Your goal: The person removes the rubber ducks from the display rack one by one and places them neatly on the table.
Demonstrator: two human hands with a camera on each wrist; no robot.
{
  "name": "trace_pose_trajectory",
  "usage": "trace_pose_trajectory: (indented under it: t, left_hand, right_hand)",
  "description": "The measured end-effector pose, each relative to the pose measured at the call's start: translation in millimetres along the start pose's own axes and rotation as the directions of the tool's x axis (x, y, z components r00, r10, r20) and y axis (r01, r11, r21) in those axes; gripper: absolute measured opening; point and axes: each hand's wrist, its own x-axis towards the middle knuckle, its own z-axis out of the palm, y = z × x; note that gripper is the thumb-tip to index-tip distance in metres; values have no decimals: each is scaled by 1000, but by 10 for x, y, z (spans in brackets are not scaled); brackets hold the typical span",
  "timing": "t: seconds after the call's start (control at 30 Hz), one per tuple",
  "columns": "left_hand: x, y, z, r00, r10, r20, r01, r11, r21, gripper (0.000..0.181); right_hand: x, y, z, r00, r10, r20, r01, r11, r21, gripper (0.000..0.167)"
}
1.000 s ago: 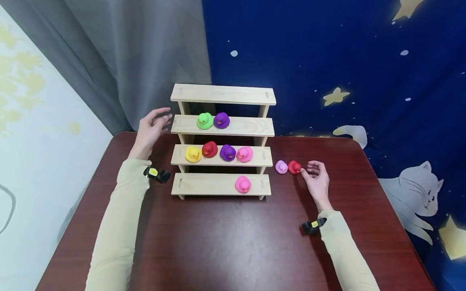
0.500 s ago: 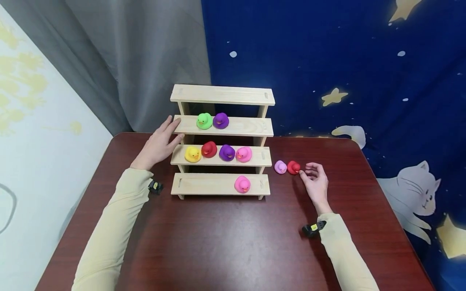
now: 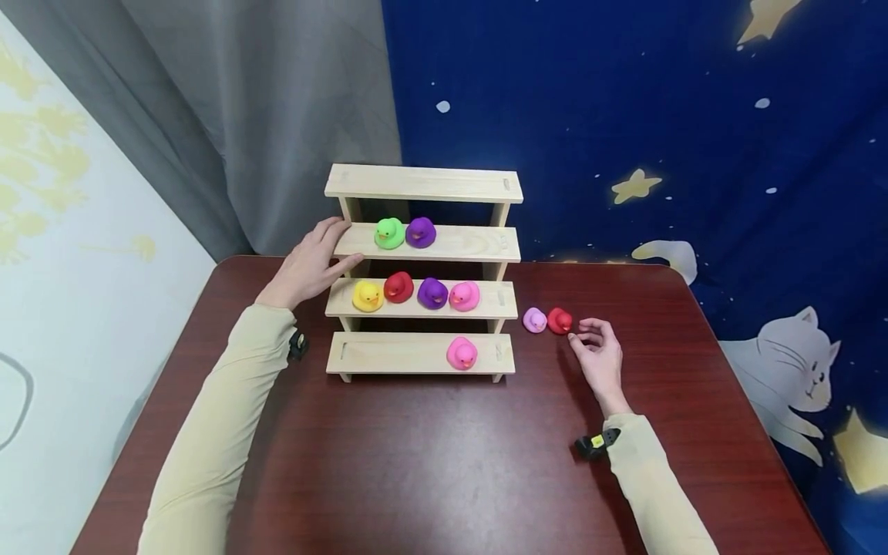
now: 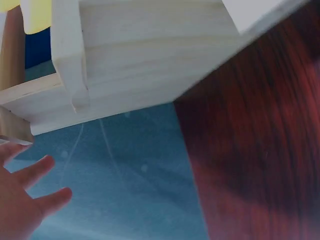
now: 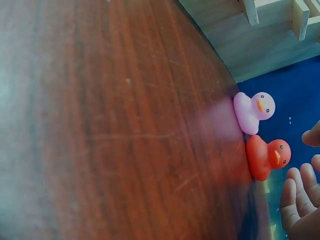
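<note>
My left hand (image 3: 305, 266) grips the left end of the second shelf from the top of a wooden stepped rack (image 3: 416, 353), thumb at the front edge and fingertips at the back. In the left wrist view, several fingers (image 4: 42, 202) spread beside the rack. My right hand (image 3: 600, 358) is by a red rubber duck (image 3: 559, 321), holding nothing; the right wrist view shows a small gap between them. Left of that duck sits a light purple duck (image 3: 535, 320). On the rack are a green duck (image 3: 390, 233), a yellow duck (image 3: 368, 296) and several others.
The rack stands at the far side of a dark red wooden table (image 3: 430, 462). Behind it hang a grey curtain (image 3: 298, 116) and a blue starry curtain (image 3: 555, 100). A pink duck (image 3: 462, 353) sits on the lowest shelf, right of its middle.
My left hand has moved right from beside the rack onto the second shelf's end. My right hand has shifted slightly towards me, a little off the red duck. The ducks keep their places.
</note>
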Motion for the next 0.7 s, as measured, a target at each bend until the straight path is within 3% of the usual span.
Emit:
trace_pose_trajectory:
  t: [0.3, 0.43, 0.7]
  left_hand:
    - [23, -74, 80, 998, 48, -47, -57, 973, -224, 59]
    - [21, -84, 113, 995, 60, -84, -81, 958, -275, 53]
    - [1, -74, 139, 998, -8, -59, -12, 943, -333, 58]
  right_hand:
    - [-7, 218, -29, 1000, 28, 1, -28, 1000, 1, 32]
    - [-80, 71, -24, 999, 31, 15, -31, 999, 7, 32]
    - [-72, -15, 17, 999, 28, 34, -29, 999, 35, 31]
